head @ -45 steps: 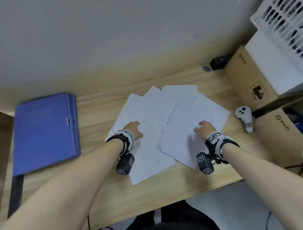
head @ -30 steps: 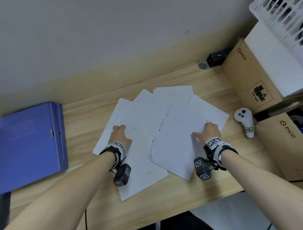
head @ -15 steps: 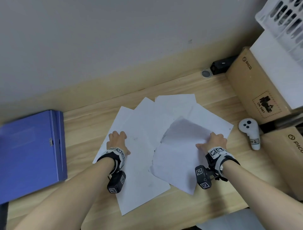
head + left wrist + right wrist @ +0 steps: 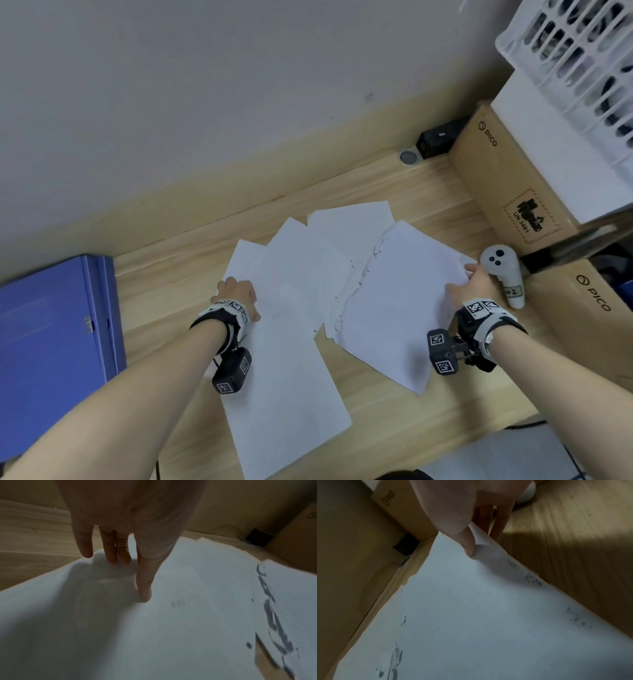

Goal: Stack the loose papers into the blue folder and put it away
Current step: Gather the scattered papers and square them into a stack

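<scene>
Papers (image 4: 301, 308) fan across mid-desk, thin and floppy (take them by an edge). Right hand (image 4: 474, 284) pinches the top sheet's (image 4: 394, 301) right edge; left hand (image 4: 236, 294) presses flat.

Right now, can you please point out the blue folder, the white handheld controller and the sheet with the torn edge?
blue folder (image 4: 51, 342): head view, middle of its closed cover.
white handheld controller (image 4: 496, 262): head view, its round head with the buttons.
sheet with the torn edge (image 4: 397, 308): head view, bare middle of the sheet.
</scene>
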